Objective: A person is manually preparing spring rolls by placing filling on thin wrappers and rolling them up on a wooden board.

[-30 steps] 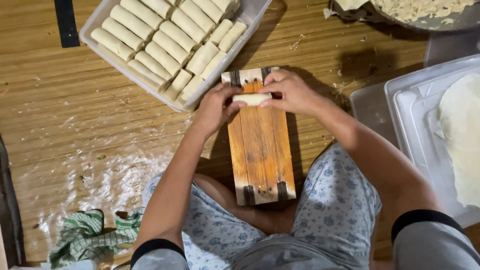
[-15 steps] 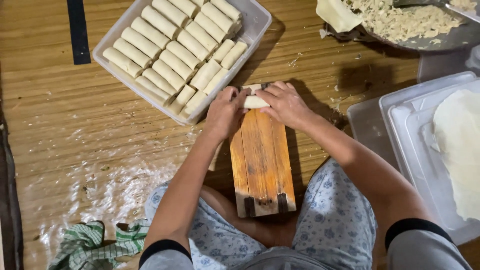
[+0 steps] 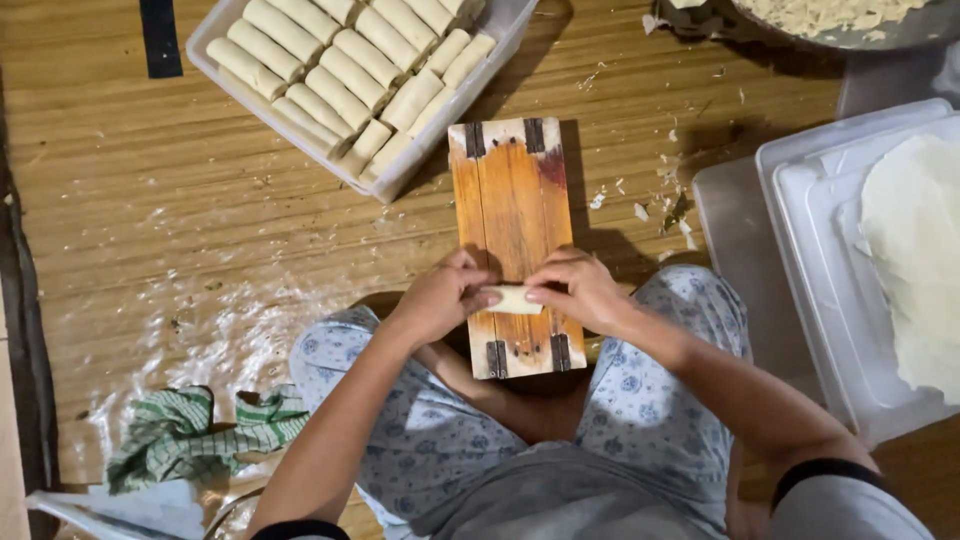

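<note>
A person sits cross-legged on a wooden floor with a wooden board [image 3: 517,240] laid lengthwise between the knees, running away from the body. Both hands meet over the near end of that board.

Left hand [image 3: 440,298]: closed in a pinch on the left end of a pale rolled wrapper [image 3: 513,299]. Right hand [image 3: 578,290]: closed in a pinch on the roll's right end. The roll sits between the two hands, touching both, resting on or just above the board surface; which cannot be told.

Key relation: the roll's long axis runs left to right, square across the board's length, so each hand caps one end. Neither hand is nearer; the roll is centred between them.

Surroundings: ahead and to the left of the left hand, well apart, a white tray [image 3: 212,28] holds rows of finished rolls lying side by side. To the right of the right hand, a clear plastic container [image 3: 800,240] holds flat pale wrapper sheets [image 3: 915,250]. Ahead-right, a bowl of filling [image 3: 840,18], partly cut off. Behind-left of the left hand, a green checked cloth [image 3: 190,432] lies on the floor.
</note>
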